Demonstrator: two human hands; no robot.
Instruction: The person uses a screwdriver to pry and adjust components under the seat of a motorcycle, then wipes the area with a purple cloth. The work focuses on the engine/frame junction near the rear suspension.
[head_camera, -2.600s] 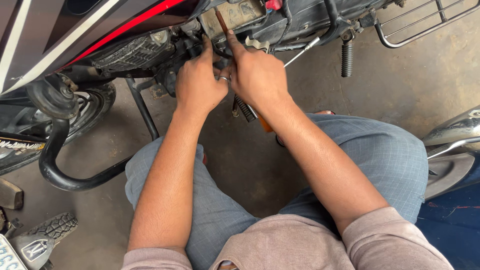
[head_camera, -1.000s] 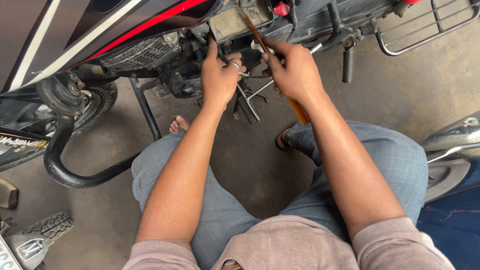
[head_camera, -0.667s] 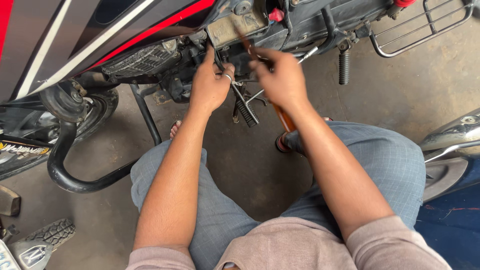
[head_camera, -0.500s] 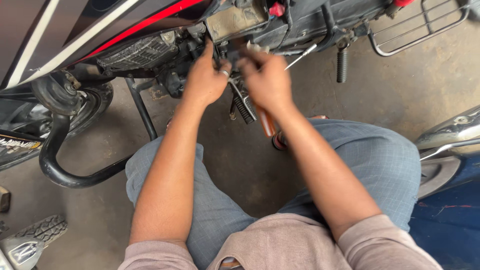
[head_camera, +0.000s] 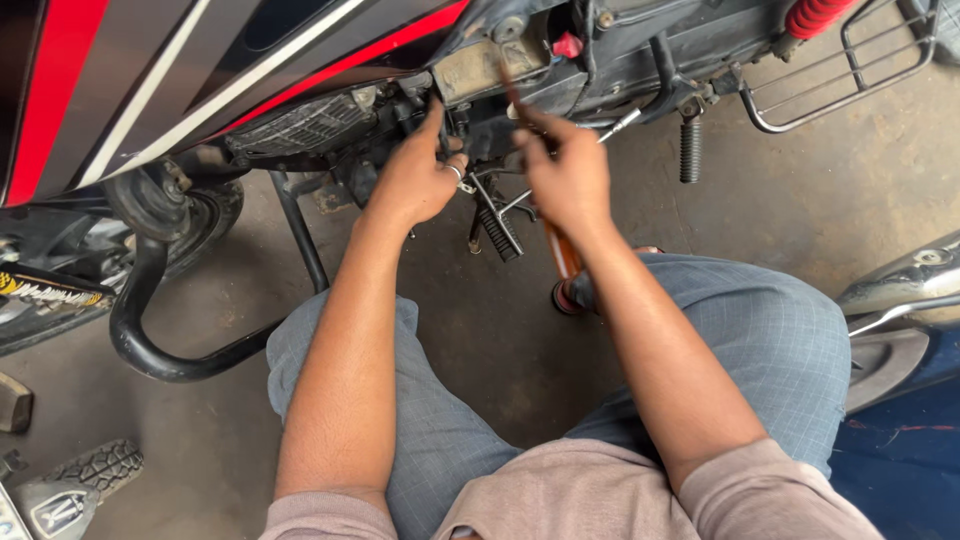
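Note:
I squat beside a black and red motorcycle (head_camera: 250, 60) and reach into its engine area (head_camera: 470, 110). My left hand (head_camera: 415, 180), with a ring on one finger, presses against the engine parts with a finger pointing up. My right hand (head_camera: 565, 170) grips a long screwdriver with an orange handle (head_camera: 562, 252), its shaft tip (head_camera: 505, 75) angled up toward a square metal cover (head_camera: 490, 65). The folding footpeg (head_camera: 497, 230) hangs between my hands.
A black crash guard bar (head_camera: 150, 330) curves at the left by the front wheel (head_camera: 160, 205). A rear footpeg (head_camera: 690, 150) and metal rack (head_camera: 850, 80) sit at the right. Another vehicle's silver and blue body (head_camera: 910, 330) is at the far right. A tyre piece (head_camera: 90, 470) lies lower left.
My right hand has lifted the screwdriver tip back up to the metal cover. The view has shifted slightly; my left hand stays on the engine.

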